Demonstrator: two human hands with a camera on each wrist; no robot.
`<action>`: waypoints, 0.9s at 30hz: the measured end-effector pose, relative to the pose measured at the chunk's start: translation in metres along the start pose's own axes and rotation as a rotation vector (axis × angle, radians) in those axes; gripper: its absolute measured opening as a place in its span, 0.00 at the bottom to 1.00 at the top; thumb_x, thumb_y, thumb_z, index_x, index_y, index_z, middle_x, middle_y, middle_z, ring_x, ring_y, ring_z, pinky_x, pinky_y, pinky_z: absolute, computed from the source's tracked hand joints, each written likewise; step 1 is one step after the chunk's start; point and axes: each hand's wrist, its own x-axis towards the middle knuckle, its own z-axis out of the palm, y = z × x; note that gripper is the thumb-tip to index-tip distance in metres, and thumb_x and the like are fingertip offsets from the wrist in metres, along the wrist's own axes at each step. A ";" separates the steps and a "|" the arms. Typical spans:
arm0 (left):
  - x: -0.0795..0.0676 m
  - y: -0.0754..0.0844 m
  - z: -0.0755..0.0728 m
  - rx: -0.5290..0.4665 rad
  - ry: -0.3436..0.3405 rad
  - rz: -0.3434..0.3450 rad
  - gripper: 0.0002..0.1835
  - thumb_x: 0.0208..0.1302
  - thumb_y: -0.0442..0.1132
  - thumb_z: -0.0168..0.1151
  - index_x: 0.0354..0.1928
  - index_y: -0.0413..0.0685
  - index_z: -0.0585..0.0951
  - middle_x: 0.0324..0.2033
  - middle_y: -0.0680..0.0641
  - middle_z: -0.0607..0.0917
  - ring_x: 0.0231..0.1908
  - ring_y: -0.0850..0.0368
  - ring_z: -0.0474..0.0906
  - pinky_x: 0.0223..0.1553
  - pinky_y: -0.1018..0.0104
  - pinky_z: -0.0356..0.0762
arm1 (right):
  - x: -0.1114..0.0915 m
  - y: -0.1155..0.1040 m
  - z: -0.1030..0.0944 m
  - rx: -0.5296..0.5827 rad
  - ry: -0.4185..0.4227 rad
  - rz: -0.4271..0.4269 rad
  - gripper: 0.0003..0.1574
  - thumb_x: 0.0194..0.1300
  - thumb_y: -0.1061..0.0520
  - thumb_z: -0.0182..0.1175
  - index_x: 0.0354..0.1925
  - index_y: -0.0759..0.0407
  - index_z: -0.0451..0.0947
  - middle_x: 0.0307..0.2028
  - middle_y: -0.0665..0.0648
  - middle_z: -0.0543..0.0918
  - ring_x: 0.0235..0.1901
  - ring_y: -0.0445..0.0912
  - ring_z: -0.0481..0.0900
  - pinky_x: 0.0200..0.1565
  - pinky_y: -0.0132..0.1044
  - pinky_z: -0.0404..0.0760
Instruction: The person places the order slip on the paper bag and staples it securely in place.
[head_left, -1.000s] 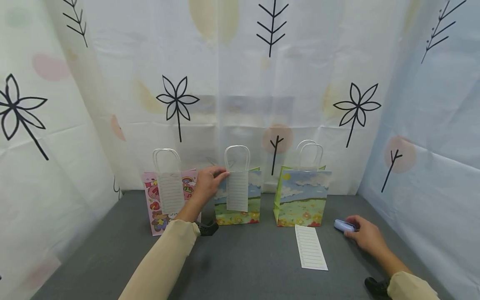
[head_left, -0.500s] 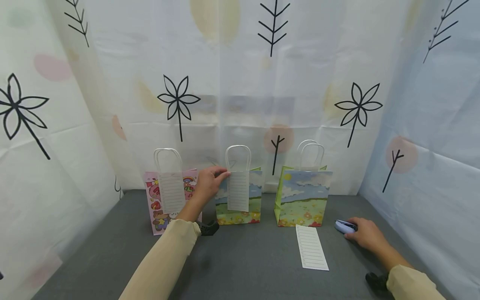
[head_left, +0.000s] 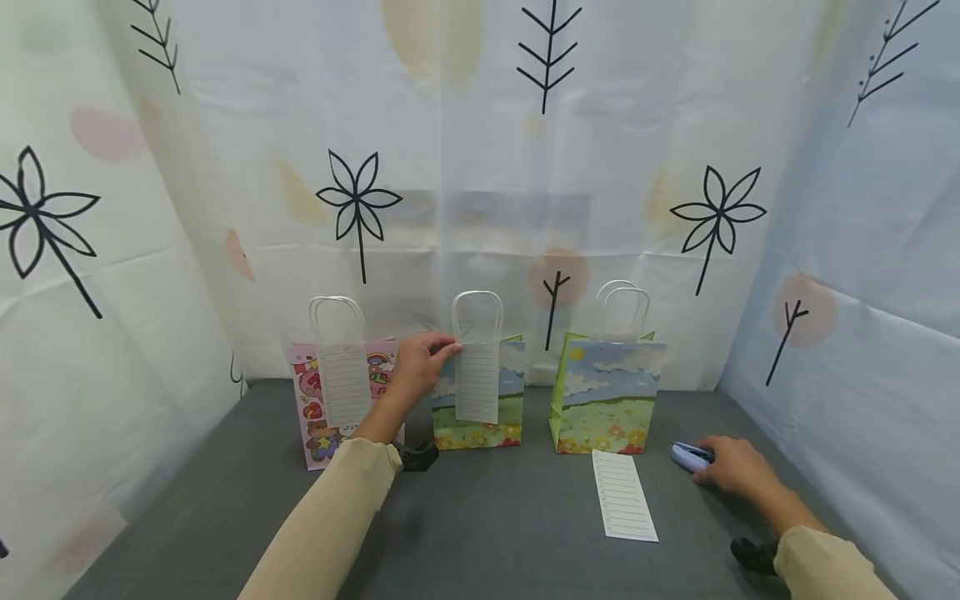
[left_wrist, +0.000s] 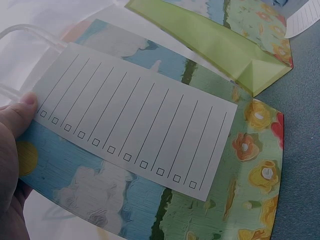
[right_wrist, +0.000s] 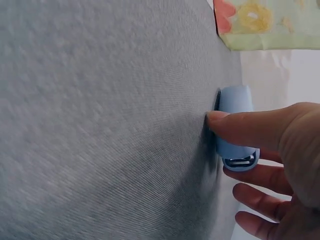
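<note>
At the upper edge of the middle paper gift bag [head_left: 512, 387], my left hand [head_left: 412, 367] pinches the bag together with a white lined card [left_wrist: 135, 120]. The card lies against the bag's front, its checkboxes showing in the left wrist view; the fingers behind the bag are mostly hidden. On the table's right side, my right hand [head_left: 738, 471] holds a small light-blue stapler [right_wrist: 235, 102], thumb on one side and forefinger on the other. Its other fingers are loosely bent, off the stapler. The stapler is at the tabletop.
A pink cartoon gift bag [head_left: 311, 417] with a lined card [head_left: 345, 387] on its front stands at left, partly behind my left arm. A landscape-print gift bag [head_left: 611, 400] stands at right. Before it another lined card [head_left: 624, 496] lies on the grey table [head_left: 517, 517]. Printed curtains [head_left: 480, 225] surround the table.
My right hand and the stapler have shifted slightly toward the table's front, and the stapler has turned a little. The left hand keeps its hold on the middle bag and card.
</note>
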 end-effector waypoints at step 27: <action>-0.001 0.001 -0.001 0.001 0.000 0.008 0.09 0.64 0.39 0.66 0.41 0.41 0.87 0.37 0.46 0.86 0.38 0.52 0.80 0.43 0.54 0.78 | -0.042 -0.073 0.014 0.303 0.291 -0.056 0.36 0.52 0.53 0.74 0.53 0.73 0.75 0.38 0.64 0.83 0.38 0.56 0.80 0.33 0.43 0.74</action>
